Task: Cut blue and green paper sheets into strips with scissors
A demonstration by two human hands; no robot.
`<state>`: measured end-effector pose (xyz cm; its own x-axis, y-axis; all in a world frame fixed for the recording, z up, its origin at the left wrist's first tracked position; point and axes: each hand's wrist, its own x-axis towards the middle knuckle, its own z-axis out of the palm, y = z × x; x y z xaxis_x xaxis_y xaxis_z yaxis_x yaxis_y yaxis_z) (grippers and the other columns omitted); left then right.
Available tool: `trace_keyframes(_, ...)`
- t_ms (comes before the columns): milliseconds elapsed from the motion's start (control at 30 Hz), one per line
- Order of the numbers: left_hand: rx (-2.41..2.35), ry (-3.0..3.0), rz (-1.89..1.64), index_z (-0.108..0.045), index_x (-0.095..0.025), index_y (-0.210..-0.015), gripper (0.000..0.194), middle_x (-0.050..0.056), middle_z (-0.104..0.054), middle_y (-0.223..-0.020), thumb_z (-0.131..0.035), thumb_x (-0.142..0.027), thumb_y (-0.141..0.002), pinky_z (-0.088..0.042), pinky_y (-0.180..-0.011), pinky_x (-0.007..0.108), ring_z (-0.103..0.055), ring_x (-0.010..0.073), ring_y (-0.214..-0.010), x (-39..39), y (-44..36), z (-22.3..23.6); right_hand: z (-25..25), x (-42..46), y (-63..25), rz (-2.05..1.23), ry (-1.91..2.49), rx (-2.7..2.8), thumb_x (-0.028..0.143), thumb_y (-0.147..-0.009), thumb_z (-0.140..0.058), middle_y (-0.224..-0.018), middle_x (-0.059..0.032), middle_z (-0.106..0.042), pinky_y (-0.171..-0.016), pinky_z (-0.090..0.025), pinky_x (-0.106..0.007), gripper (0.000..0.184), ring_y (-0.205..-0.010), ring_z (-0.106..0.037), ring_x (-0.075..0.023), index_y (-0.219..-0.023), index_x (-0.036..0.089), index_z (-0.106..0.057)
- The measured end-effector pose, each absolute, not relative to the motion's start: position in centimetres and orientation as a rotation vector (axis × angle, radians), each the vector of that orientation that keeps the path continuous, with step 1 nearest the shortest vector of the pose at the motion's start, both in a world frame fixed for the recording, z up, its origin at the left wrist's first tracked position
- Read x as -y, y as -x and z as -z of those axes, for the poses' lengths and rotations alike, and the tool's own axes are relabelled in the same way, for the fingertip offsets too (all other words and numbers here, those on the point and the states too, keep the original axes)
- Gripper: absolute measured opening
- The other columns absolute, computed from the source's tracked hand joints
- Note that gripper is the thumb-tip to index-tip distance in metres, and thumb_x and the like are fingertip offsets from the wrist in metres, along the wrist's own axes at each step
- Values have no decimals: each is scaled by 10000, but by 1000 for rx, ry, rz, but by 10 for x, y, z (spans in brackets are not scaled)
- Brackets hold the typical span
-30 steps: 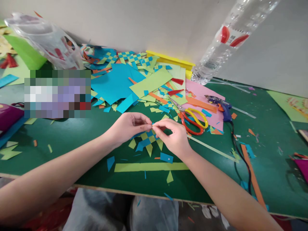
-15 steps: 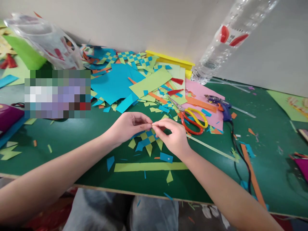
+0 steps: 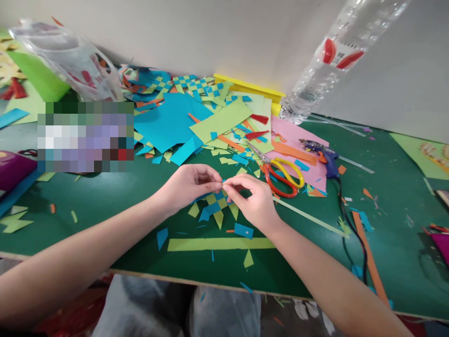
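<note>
My left hand (image 3: 191,186) and my right hand (image 3: 253,196) meet at the fingertips near the middle of the table, each in a pinch. Whatever is between the fingers is too small to name. Just below and behind them lies a woven piece of blue and green paper strips (image 3: 214,207), with pointed ends fanning toward me; the hands hide its far part. A long green paper strip (image 3: 217,244) lies flat nearer the table edge. Close to it are a small blue paper piece (image 3: 243,230) and a green pointed scrap (image 3: 248,259).
Scissors (image 3: 285,175) with red and yellow handles lie right of my hands, beside a blue glue gun (image 3: 328,164) with a black cord. Piled paper sheets (image 3: 168,119) fill the back. A plastic bottle (image 3: 322,61) leans by the wall; a plastic bag (image 3: 70,56) stands left.
The whole view has shifted very slightly. Both hands keep nearly the same pinch and place, and nothing on the table has visibly moved.
</note>
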<state>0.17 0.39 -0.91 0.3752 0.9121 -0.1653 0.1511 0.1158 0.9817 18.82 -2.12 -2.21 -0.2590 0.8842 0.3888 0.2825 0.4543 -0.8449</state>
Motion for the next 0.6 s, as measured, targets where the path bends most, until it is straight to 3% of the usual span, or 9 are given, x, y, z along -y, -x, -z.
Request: trace_keyframes(600,-1071,-1337,-772,-671,-171,-850,224,31,-707,-826,-748,-346,-733,-547,-733,261,-674,143,-764,-2,-5,3,20,20,-188,-586,980,1847,199,-893,-556,-773,-5,-658,-626,-526,-273,105,-651,-610,-115,-890,217,-659)
